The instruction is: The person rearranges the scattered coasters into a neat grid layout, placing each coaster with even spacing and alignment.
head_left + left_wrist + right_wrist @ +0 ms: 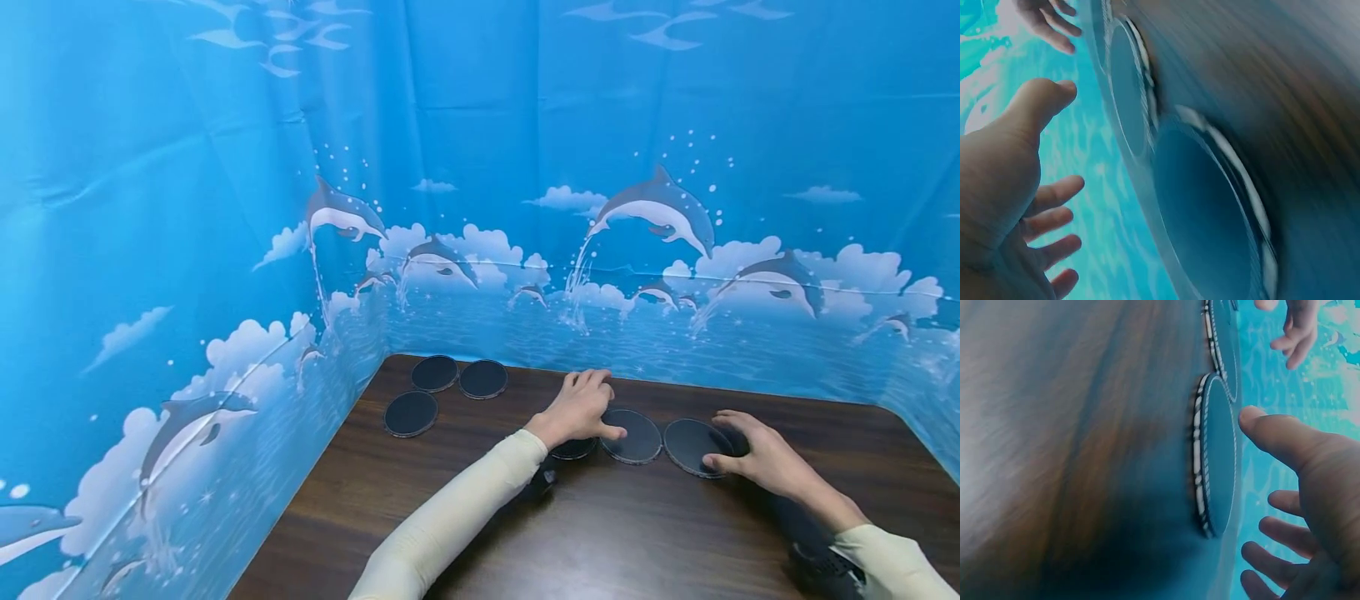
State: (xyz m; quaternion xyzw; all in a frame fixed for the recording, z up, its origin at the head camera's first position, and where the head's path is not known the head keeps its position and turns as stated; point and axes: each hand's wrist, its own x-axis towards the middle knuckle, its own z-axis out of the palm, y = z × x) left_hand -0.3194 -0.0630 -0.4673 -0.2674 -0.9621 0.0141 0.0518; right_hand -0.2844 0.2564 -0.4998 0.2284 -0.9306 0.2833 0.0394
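My left hand (pixel 577 410) hovers over a row of round black coasters, thumb apart from the spread fingers. Under that hand lies a coaster (pixel 573 451), partly covered, with the middle coaster (pixel 637 437) beside its thumb. At the row's right end, my right hand (pixel 768 458) reaches over another coaster (pixel 686 446), its thumb and fingers spread around the far side. In the left wrist view, a coaster (pixel 1204 206) with a pale-patterned edge lies flat beyond the loose fingers (pixel 1054 222). The right wrist view shows a gap between the thumb and the coaster (pixel 1219 453).
Three more coasters lie at the table's back left: one at the rear (pixel 435 373), one to its right (pixel 483 379) and one nearer (pixel 410 413). A blue dolphin-print curtain (pixel 480 167) borders the brown wooden table (pixel 637 533) at the back and left.
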